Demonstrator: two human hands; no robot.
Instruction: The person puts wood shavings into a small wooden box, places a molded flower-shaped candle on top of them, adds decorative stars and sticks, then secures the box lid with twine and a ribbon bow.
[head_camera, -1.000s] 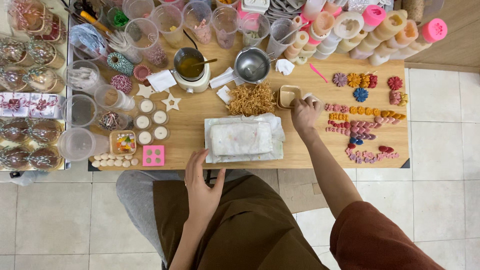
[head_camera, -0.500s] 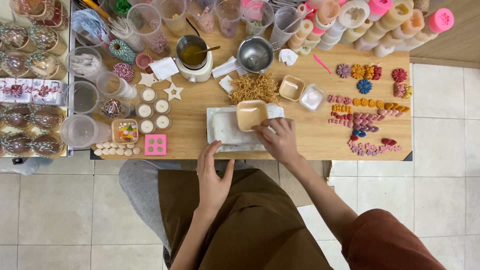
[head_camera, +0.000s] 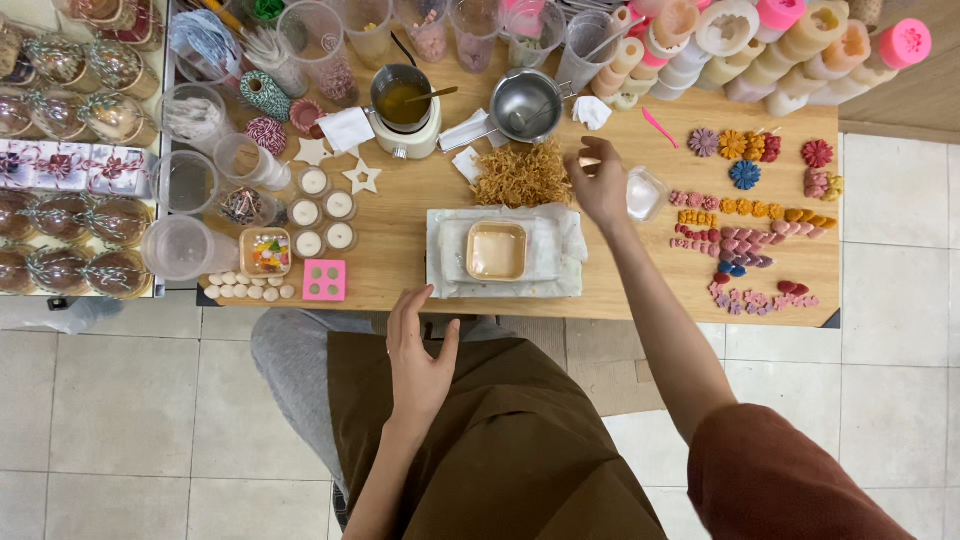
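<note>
Reaching with our right hand (head_camera: 603, 188), fingers loosely curled and holding nothing we can see, beside a clear plastic cup (head_camera: 646, 192); left hand (head_camera: 420, 350) spread wide on our lap, near the tan square mould (head_camera: 496, 250).

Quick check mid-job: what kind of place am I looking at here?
Probably a small candle or wax craft workshop: a melting pot on a warmer, rows of silicone moulds and small coloured wax flowers laid out on the wooden table.
</note>
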